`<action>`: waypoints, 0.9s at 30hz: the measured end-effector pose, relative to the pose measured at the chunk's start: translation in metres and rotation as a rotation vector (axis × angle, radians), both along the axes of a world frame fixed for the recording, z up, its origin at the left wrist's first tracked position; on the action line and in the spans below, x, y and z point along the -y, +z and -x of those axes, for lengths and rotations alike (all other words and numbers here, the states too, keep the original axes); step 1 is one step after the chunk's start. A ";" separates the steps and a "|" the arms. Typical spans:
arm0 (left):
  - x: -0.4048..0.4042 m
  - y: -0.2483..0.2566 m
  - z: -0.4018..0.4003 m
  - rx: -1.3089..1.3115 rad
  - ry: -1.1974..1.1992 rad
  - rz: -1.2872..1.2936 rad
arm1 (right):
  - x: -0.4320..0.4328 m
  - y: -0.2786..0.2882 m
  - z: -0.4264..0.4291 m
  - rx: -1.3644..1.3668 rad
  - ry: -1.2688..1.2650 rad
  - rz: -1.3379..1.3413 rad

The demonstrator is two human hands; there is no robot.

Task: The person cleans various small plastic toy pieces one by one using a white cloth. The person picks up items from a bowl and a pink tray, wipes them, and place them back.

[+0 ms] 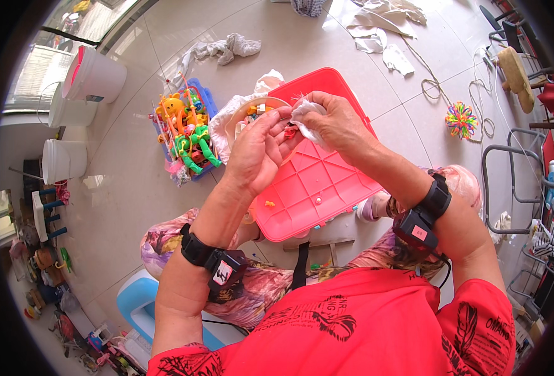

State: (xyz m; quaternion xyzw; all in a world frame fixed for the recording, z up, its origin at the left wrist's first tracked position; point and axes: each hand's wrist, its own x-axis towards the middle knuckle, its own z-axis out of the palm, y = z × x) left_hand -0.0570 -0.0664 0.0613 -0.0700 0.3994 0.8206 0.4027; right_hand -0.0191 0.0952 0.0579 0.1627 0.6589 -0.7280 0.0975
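Note:
In front of me, my left hand (260, 150) is palm up, its fingers around a small red toy piece (289, 131). My right hand (335, 117) pinches a crumpled white cloth (309, 117) against that piece, which the cloth and fingers partly hide. Both hands are above a red plastic lid (326, 178) with a ribbed surface. A yellow bit (270, 203) and a small whitish round bead (318, 200) lie on it. Behind my left hand, a round bowl (232, 123) holds several small toy bricks (258, 110); my hand covers part of it.
Left of the bowl stands a blue basket (205, 91) heaped with toys. White buckets (96, 75) line the left side. Cloths (234, 48) lie on the tiled floor. A colourful expanding ball (461, 121) and rope (439, 89) are at right, near metal-framed chairs (488, 188).

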 end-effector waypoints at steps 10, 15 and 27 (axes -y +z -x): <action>0.001 -0.005 0.002 -0.006 -0.024 0.060 | -0.003 -0.012 0.002 -0.128 0.083 -0.187; 0.002 -0.007 0.003 -0.028 -0.017 0.066 | 0.001 -0.004 0.000 -0.077 0.024 -0.082; 0.001 -0.013 0.001 -0.066 -0.088 0.118 | 0.001 -0.015 -0.001 -0.249 0.052 -0.488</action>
